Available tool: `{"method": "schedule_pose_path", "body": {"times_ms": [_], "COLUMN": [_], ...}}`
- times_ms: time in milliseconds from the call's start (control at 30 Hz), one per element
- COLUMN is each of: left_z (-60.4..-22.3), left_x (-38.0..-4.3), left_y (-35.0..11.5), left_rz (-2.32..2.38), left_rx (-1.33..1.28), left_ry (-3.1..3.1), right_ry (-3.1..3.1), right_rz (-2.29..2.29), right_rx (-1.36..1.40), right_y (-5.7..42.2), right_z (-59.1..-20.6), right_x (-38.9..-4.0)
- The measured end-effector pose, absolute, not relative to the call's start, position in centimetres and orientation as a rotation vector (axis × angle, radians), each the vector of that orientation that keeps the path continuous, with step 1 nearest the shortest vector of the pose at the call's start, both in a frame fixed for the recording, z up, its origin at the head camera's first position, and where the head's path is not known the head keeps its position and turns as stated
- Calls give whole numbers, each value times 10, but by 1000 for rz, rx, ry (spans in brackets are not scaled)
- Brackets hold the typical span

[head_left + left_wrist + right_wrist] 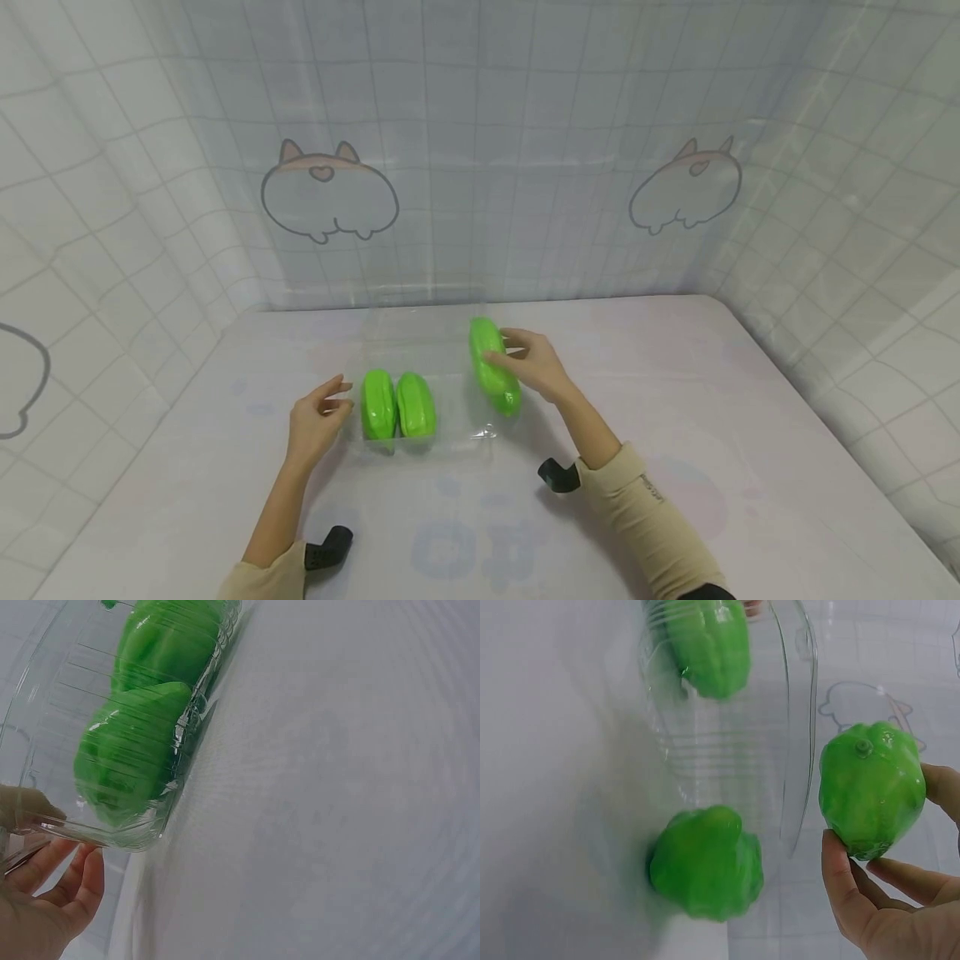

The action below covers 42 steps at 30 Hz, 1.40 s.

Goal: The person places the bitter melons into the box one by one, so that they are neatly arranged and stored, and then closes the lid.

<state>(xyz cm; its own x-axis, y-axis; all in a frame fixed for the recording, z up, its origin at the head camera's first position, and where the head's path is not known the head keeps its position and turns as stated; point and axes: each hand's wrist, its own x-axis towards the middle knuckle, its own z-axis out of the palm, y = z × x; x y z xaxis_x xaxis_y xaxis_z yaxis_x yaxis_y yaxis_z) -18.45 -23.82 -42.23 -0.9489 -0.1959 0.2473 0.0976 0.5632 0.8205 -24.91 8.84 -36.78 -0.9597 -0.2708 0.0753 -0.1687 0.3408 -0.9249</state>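
A clear plastic container (459, 404) with two glossy green peppers (378, 402) in its left part rests on the table. At its left end, my left hand (313, 423) pinches the edge, thumb above and fingers below in the left wrist view. Over the right end, my right hand (536, 367) holds another green pepper (871, 787) between thumb and fingertips, raised off the table. A further lobed green pepper (706, 864) sits lower, near the container's right end. In the head view the held pepper hides most of it.
The container's clear lid (423, 333) lies folded back on the far side. A curtain (480, 167) with a grid pattern and cartoon drawings stands behind the white table (637, 400) and along both sides. Black devices (558, 475) stick out from both wrists.
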Motion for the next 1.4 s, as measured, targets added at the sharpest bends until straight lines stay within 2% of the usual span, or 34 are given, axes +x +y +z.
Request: {"method": "schedule_pose_path", "body": {"times_ms": [1033, 1400], "left_z": [-421, -423], "left_x": [-184, -185], "left_y": [-238, -238], "left_rz": [-1340, -1329], "left_rx": [81, 81], "left_ry": [-2503, -2495], "right_ry": [2576, 2707], "right_rz": [-1590, -1370], "right_rx": [-638, -746], "right_y": [44, 31], "right_z": [-375, -378], "right_x": [-245, -241]}}
